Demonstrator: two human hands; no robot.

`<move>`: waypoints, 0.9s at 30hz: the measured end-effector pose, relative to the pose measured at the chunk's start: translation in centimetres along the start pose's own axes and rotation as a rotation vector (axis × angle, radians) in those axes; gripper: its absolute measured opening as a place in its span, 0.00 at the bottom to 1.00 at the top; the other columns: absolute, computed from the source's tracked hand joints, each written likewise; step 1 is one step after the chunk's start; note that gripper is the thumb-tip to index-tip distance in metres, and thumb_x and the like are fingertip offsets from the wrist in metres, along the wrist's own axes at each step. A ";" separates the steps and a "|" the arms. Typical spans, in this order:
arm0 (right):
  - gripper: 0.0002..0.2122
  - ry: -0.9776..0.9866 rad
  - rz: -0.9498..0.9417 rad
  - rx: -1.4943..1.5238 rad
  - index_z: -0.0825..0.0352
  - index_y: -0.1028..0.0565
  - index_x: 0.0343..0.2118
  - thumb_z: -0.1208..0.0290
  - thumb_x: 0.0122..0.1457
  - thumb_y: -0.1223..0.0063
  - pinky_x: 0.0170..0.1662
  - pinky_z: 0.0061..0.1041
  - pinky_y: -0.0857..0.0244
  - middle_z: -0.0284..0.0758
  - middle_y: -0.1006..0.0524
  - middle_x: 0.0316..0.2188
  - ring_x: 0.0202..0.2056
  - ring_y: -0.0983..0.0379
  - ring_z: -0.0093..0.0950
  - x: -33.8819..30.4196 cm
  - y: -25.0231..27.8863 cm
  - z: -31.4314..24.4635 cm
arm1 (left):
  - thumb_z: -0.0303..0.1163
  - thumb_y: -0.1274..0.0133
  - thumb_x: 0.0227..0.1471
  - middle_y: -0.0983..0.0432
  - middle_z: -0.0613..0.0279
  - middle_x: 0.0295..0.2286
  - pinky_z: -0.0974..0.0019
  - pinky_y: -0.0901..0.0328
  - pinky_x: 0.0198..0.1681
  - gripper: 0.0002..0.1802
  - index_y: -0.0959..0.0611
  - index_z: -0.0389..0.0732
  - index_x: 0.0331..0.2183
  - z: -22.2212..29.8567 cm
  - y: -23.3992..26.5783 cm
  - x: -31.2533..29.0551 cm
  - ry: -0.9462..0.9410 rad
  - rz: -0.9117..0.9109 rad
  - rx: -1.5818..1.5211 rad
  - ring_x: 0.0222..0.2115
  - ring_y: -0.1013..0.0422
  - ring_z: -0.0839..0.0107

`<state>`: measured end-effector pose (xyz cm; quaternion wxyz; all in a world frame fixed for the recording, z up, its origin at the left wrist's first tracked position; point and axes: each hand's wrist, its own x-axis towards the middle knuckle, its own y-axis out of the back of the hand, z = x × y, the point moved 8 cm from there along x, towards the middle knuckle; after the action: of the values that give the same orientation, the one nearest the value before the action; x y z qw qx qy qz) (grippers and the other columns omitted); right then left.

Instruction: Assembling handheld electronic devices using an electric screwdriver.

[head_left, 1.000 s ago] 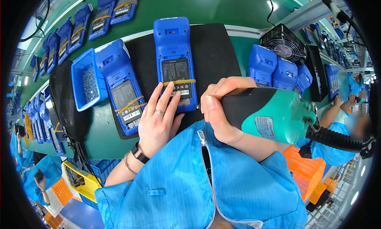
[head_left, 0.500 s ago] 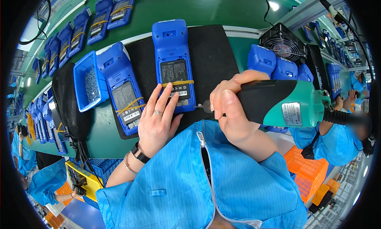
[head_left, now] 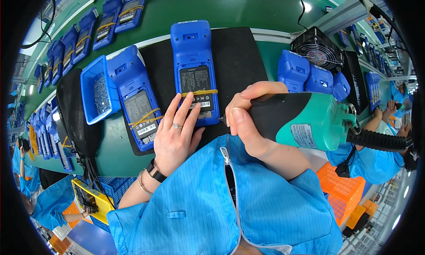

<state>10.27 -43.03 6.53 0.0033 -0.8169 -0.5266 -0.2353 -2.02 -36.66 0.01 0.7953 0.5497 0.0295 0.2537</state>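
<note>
Green power driver (head_left: 305, 124) in the right hand (head_left: 250, 122), left hand (head_left: 170, 138) on a blue handheld (head_left: 194, 62)
so the handheld's lying back side up on the black mat (head_left: 241, 69), yellow rubber band (head_left: 206, 92) across its battery. Left fingers are straight and loosely spread over the lower end, right ones wrapped round the driver's black grip, bit right by the lower right edge, can't tell if it's touching
</note>
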 end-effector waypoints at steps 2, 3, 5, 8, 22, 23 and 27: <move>0.15 0.008 0.014 0.084 0.67 0.42 0.43 0.86 0.54 0.57 0.27 0.22 0.36 0.34 0.32 0.19 0.20 0.34 0.21 0.1 -0.1 0.2 | 0.26 0.40 0.37 0.38 0.55 0.54 0.58 0.37 0.50 0.31 0.26 0.39 0.48 0.0 -0.1 0.0 -0.003 0.004 -0.003 0.55 0.41 0.55; 0.16 0.013 0.020 0.127 0.67 0.42 0.43 0.87 0.53 0.56 0.27 0.21 0.36 0.34 0.32 0.19 0.20 0.33 0.21 0.3 -0.3 0.3 | 0.26 0.40 0.37 0.38 0.56 0.54 0.58 0.37 0.50 0.31 0.26 0.39 0.48 0.0 -0.1 0.0 -0.004 0.009 -0.003 0.55 0.41 0.55; 0.16 0.015 0.024 0.168 0.68 0.41 0.42 0.87 0.52 0.55 0.26 0.20 0.36 0.34 0.31 0.19 0.20 0.33 0.21 0.8 -0.6 0.2 | 0.27 0.40 0.37 0.38 0.56 0.54 0.58 0.37 0.49 0.31 0.26 0.39 0.48 -0.1 -0.2 -0.1 -0.009 0.008 -0.001 0.55 0.41 0.55; 0.14 0.121 0.054 0.306 0.71 0.39 0.39 0.86 0.50 0.51 0.26 0.18 0.37 0.37 0.29 0.21 0.20 0.32 0.20 0.8 -0.6 0.8 | 0.28 0.40 0.38 0.39 0.56 0.54 0.58 0.36 0.49 0.31 0.26 0.39 0.48 0.0 -0.3 0.1 -0.018 0.007 -0.002 0.55 0.41 0.56; 0.13 -0.295 -0.192 -0.053 0.75 0.32 0.37 0.72 0.53 0.49 0.29 0.22 0.35 0.38 0.27 0.28 0.30 0.28 0.26 1.6 -1.3 0.1 | 0.28 0.41 0.37 0.39 0.56 0.55 0.58 0.37 0.50 0.30 0.26 0.38 0.48 0.2 -0.6 -0.1 0.015 0.006 -0.026 0.55 0.41 0.56; 0.06 -0.123 -0.140 0.111 0.69 0.35 0.29 0.86 0.52 0.52 0.24 0.16 0.38 0.34 0.29 0.21 0.19 0.33 0.18 1.7 -1.2 0.4 | 0.28 0.41 0.37 0.39 0.56 0.55 0.58 0.37 0.50 0.30 0.26 0.38 0.48 0.2 -0.6 -0.1 0.005 0.015 -0.015 0.55 0.41 0.56; 0.08 -0.097 -0.002 0.166 0.68 0.38 0.33 0.85 0.53 0.55 0.22 0.19 0.40 0.33 0.32 0.19 0.17 0.36 0.19 1.3 -0.2 0.5 | 0.28 0.41 0.38 0.39 0.56 0.55 0.58 0.37 0.50 0.30 0.26 0.38 0.48 0.3 -0.7 0.2 -0.001 0.004 -0.004 0.55 0.41 0.56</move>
<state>10.73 -41.68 6.54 0.0451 -0.8237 -0.5448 -0.1510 -1.51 -36.98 -0.47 0.7959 0.5484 0.0275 0.2549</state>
